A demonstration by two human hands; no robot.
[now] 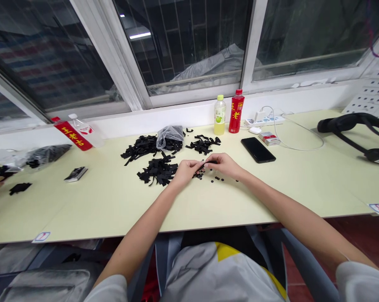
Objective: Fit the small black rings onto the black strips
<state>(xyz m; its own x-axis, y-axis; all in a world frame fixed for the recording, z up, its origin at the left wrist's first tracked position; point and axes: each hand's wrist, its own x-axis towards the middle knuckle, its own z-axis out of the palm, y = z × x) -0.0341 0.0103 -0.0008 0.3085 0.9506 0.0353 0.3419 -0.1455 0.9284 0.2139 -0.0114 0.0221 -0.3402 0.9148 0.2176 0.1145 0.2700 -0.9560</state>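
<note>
So, our left hand (184, 173) and right hand (223, 164) sit close together above the desk (113, 209), their fingertips (205, 166) pinching a black strip (210, 162) between them. Small black rings (213, 178) lie scattered just below our hands, and heaps of black strips (158, 170) lie just to their left.

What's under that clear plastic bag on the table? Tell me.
Under the clear plastic bag lie black strips, showing through it and spilling out onto the pale table. How far the pile runs beneath the bag is hidden, as is the tabletop there.
</note>
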